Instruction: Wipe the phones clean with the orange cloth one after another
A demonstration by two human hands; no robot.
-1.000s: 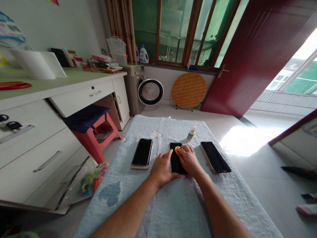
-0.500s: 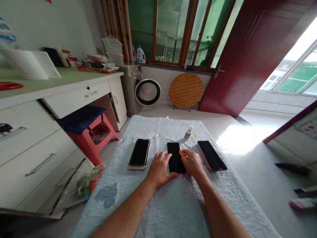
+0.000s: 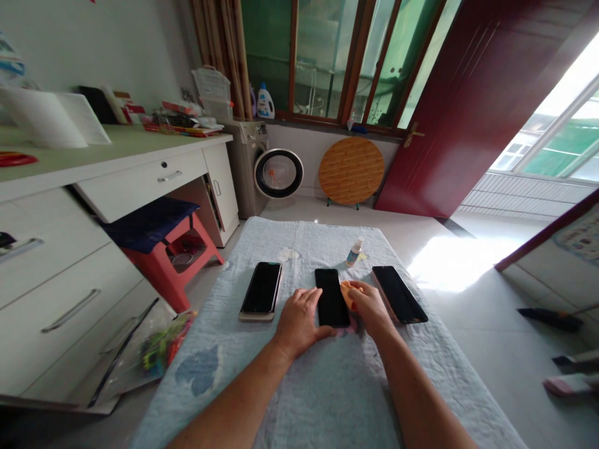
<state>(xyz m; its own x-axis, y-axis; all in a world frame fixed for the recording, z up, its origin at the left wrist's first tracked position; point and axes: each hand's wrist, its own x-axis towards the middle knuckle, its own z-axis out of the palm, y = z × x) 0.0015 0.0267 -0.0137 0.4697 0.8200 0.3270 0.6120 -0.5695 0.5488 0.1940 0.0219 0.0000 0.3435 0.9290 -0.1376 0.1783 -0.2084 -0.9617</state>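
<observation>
A surface covered in pale blue cloth bears a black phone, lying flat between a left-hand phone and a right-hand phone. The left hand, thumb and fingers apart, frames its left and near edges; the right hand pinches an orange rag at its right edge. A spray bottle stands just beyond. Around the room are white drawers, a red stool, a washing machine with its door swung out and a dark red door.
</observation>
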